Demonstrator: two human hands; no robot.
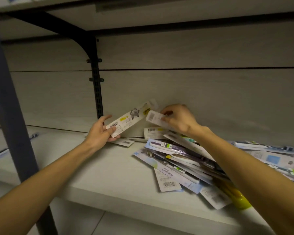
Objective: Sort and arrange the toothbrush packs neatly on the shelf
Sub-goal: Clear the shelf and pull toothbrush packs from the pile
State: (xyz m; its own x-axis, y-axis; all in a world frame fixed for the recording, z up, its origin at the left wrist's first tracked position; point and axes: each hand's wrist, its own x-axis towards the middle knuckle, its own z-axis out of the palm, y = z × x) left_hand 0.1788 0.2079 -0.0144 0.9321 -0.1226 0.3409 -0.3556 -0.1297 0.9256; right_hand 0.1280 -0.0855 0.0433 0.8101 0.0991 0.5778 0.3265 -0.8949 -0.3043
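The shelf (109,175) is showing a pale, matt wood-grain laminate, smooth, and the back panel (193,85) is wearing the same finish. The slotted upright (97,92) and curved bracket (85,43) are looking like dark matt metal. The pack (126,118) in the left hand (98,131) is presenting matt printed card, while the heaped packs (185,163) are glinting with glossy clear plastic over card.

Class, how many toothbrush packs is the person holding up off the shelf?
2: the cartoon-animal pack in the left hand, and a barcode-side pack in the right hand.
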